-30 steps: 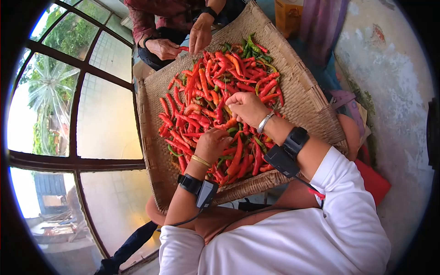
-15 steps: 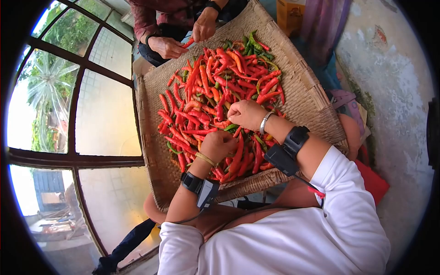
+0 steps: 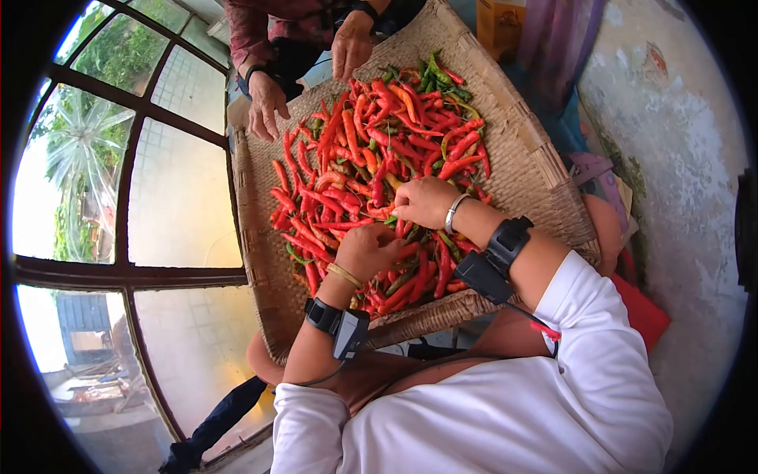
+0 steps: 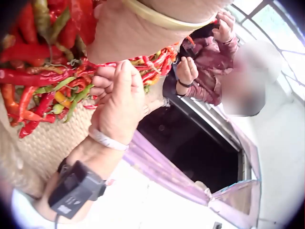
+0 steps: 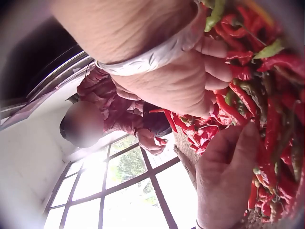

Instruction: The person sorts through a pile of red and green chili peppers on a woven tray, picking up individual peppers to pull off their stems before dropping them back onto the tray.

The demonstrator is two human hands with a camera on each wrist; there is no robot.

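Observation:
A heap of mostly red chili peppers, with some green ones, lies in a woven basket tray. My left hand is bent low over the near part of the heap, wearing a yellow bangle. Just beyond it to the right, my right hand reaches in with its fingers curled down and its thumb against them in the left wrist view. A green chili shows beside its fingertips. Red chilies surround both hands; I cannot tell whether either hand grips one, as fingers hide the contact.
Across the tray, another person's two hands are held apart at the far edge. A large framed window runs along the left. To the right stands a bare plaster wall, with a purple cloth at the back.
The other person's hands have let go of a red chili and moved apart, one swinging down at the far left corner. My hands have shifted slightly over the heap.

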